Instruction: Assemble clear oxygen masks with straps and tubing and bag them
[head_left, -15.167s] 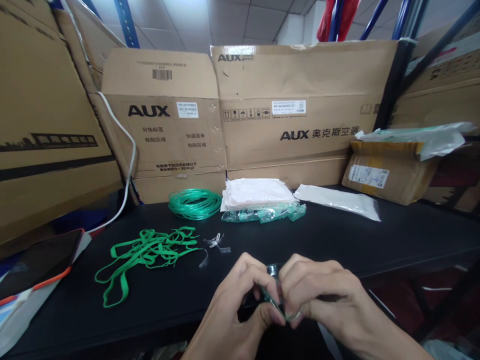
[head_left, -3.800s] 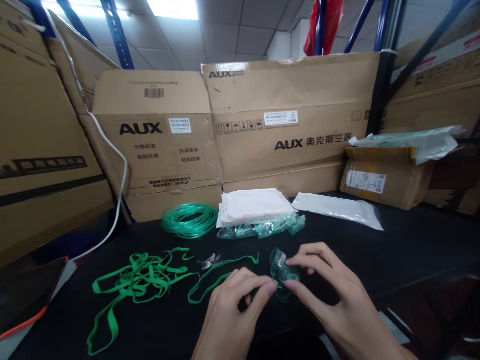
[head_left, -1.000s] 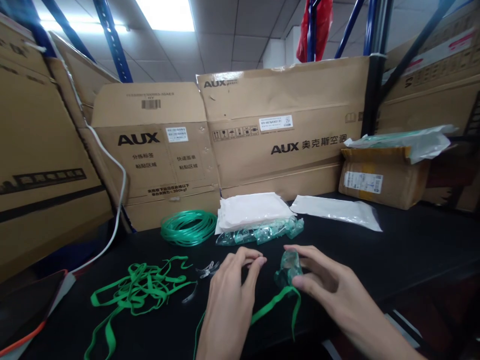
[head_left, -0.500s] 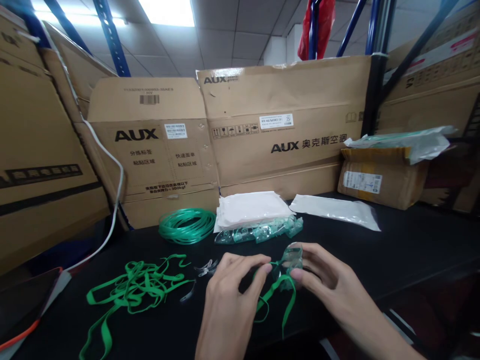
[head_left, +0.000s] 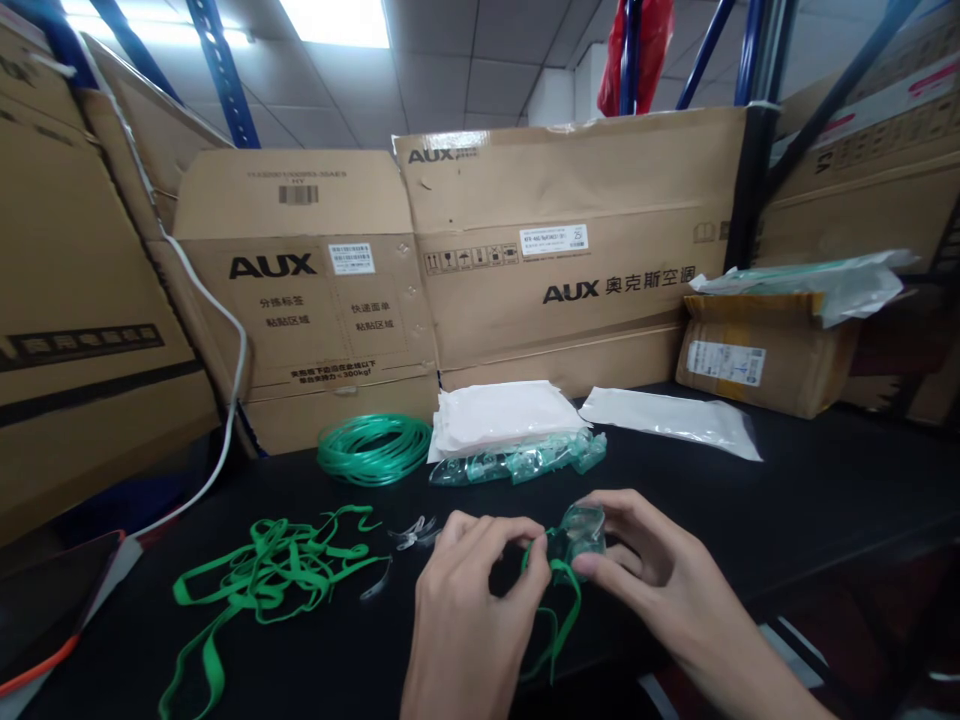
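My right hand [head_left: 649, 560] is closed around the side of a clear greenish plastic mask [head_left: 583, 530], just above the black table. From the left, my left hand [head_left: 480, 580] pinches a green elastic strap [head_left: 566, 590] close to the mask's edge. The strap's loose part hangs below the mask in a loop. A tangled heap of green straps [head_left: 281, 570] lies to the left of my left hand. Between heap and hand are small clear plastic pieces [head_left: 412, 533]. My fingers hide part of the mask and the pinched bit of strap.
Behind my hands lie a stack of white packets [head_left: 506, 415], bagged green plastic parts [head_left: 517, 463] and a coil of green tubing [head_left: 375, 450]. A flat clear bag [head_left: 671, 420] and a small carton [head_left: 757, 355] are at the right. Large cardboard [head_left: 570, 200] stands along the back.
My left hand has shifted slightly right, with its fingertips nearer the mask. The mask has turned a little, and the hanging strap has swung to a different shape.
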